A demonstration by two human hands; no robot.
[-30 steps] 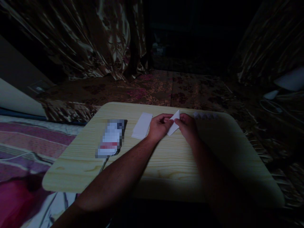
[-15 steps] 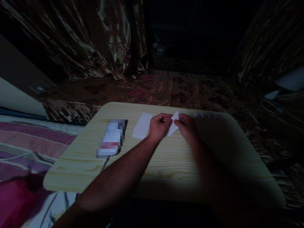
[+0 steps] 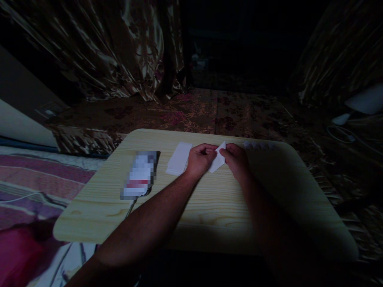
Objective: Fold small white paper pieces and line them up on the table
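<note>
Head view: left hand (image 3: 200, 161) and right hand (image 3: 237, 160) pinch one folded white paper (image 3: 218, 161) between them, over the table (image 3: 215, 201). Paper stack (image 3: 179, 158) lies just left of the left hand; small pale pieces (image 3: 259, 146), right of the right hand.

Head camera looks forward and down, apparently close above the dim table (image 3: 215, 205)
</note>
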